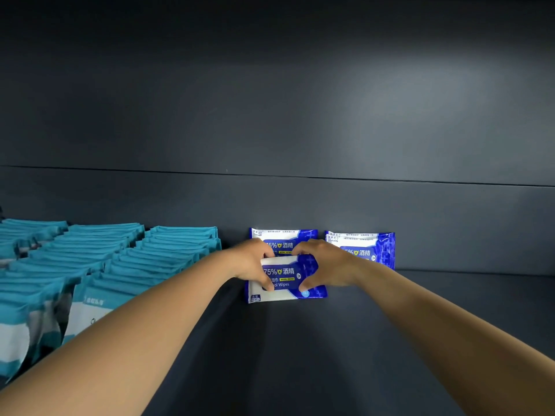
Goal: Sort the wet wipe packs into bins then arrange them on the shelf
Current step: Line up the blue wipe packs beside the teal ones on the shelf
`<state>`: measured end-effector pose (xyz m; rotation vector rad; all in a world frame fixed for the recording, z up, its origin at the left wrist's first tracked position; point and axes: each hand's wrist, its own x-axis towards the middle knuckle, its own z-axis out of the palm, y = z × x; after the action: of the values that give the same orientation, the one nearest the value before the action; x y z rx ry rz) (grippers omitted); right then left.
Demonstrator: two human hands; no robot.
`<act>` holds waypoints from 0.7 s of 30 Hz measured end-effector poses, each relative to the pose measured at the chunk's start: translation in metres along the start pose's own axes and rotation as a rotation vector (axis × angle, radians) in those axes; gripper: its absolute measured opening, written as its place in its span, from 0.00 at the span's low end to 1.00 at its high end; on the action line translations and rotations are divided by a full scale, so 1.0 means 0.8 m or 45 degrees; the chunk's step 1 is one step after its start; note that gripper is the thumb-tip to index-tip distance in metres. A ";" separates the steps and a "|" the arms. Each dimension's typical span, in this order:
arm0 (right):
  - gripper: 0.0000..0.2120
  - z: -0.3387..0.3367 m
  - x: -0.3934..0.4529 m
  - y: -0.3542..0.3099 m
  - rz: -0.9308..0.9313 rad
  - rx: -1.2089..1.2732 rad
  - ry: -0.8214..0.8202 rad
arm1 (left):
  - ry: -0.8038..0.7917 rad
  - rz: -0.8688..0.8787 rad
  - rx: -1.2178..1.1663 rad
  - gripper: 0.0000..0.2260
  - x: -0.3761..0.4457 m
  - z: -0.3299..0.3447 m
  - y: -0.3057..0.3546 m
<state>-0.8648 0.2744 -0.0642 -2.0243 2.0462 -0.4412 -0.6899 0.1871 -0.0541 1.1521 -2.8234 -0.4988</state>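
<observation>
Left hand (250,262), right hand (326,265) grip glossy rectangular blue pack (285,280).

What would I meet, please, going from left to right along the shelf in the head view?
Rows of teal-and-white wet wipe packs → left hand → blue-and-white alcohol wipe pack held in both hands → right hand → blue-and-white alcohol wipe pack standing against the back wall.

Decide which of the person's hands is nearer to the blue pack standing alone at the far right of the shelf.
Right. The right hand overlaps that far-right blue pack's lower left corner while gripping the front blue pack. The left hand grips the front pack's other end, farther away.
</observation>
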 end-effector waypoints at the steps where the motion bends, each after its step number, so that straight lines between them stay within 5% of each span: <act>1: 0.29 -0.001 0.001 -0.001 -0.032 -0.024 0.076 | 0.070 0.027 0.036 0.20 0.000 -0.001 0.000; 9: 0.18 0.000 0.020 -0.012 -0.072 -0.304 0.463 | 0.457 0.146 0.213 0.18 0.006 -0.006 0.000; 21: 0.24 0.017 0.039 -0.007 -0.134 -0.547 0.593 | 0.625 0.120 0.563 0.21 0.025 -0.005 -0.003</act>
<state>-0.8550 0.2429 -0.0728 -2.4730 2.4859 -0.5781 -0.7017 0.1706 -0.0524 1.0064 -2.5814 0.3884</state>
